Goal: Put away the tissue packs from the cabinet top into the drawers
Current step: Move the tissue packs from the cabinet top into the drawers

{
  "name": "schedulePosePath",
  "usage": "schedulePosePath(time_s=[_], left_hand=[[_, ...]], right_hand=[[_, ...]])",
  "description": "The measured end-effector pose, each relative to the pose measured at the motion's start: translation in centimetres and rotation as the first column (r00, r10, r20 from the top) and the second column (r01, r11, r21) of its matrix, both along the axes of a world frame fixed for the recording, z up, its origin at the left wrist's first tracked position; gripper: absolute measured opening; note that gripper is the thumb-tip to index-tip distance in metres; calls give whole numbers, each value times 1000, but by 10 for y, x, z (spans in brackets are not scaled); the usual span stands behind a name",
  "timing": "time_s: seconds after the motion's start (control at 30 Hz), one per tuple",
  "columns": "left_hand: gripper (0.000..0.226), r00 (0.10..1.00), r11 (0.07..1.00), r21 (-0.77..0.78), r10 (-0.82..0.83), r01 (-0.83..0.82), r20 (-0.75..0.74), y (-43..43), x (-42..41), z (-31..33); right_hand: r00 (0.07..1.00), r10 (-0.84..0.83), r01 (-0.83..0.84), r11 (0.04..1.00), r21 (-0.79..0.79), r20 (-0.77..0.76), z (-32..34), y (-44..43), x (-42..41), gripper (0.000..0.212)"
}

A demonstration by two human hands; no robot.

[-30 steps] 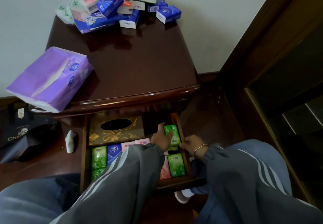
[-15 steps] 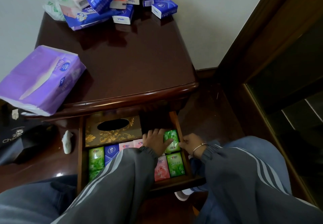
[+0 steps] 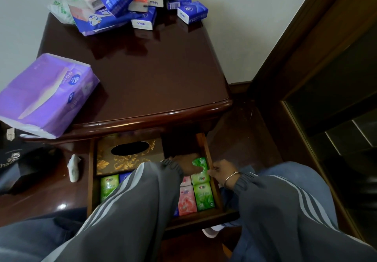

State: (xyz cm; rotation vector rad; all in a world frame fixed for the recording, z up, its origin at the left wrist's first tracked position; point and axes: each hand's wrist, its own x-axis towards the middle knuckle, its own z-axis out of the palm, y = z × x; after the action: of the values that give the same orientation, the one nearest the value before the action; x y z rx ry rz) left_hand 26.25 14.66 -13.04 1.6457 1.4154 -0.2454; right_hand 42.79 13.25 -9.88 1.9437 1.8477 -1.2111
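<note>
Lying at the top's [image 3: 153, 78] 9 o'clock edge is a purple pack [image 3: 47, 94]; a pile [image 3: 126, 2] sits at 12. At the open drawer's [image 3: 204, 145] 3 o'clock side, the left hand [image 3: 186, 164] grips a green pack [image 3: 201, 172]; the right hand [image 3: 221, 173] curls just beside it, grasp unclear.

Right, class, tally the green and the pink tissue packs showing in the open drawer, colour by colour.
Green tissue packs: 3
Pink tissue packs: 2, one partly hidden by the left hand
Total: 5
</note>
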Motion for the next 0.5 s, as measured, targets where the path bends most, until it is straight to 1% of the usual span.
schedulePosePath(time_s=[0.1,0.17,0.2,0.23,0.3,0.37,0.43,0.5], left_hand=[[64,999,1000,21,1,0,-38,0,1,4],[58,998,997,72,39,-35,-58,0,2,2],[53,996,993,98,77,-73,-37,-1,2,1],[49,993,987,107,121,-121,2,-2,0,0],[42,968,971,40,230,-235,100,-3,-5,-2],[38,948,957,-62,290,-284,134,-4,-10,-4],[44,967,968,-81,242,-236,80,-2,-11,-5],[56,989,987,-63,145,-146,-22,2,-9,-3]], right_hand=[[1000,-15,15,1000,-4,-4,-1,0,1,39],[1000,-12,12,1000,-9,-7,-1,-1,1,29],[1000,-6,6,1000,-6,-8,-1,-1,1,23],[1000,-4,4,1000,0,-7,-1,-1,1,23],[1000,-1,2,1000,21,-8,-2,-1,2,27],[1000,-4,4,1000,29,-15,-3,-2,2,28],[1000,-2,3,1000,29,-22,-4,-2,2,27],[999,-13,13,1000,21,-35,-4,-1,2,26]])
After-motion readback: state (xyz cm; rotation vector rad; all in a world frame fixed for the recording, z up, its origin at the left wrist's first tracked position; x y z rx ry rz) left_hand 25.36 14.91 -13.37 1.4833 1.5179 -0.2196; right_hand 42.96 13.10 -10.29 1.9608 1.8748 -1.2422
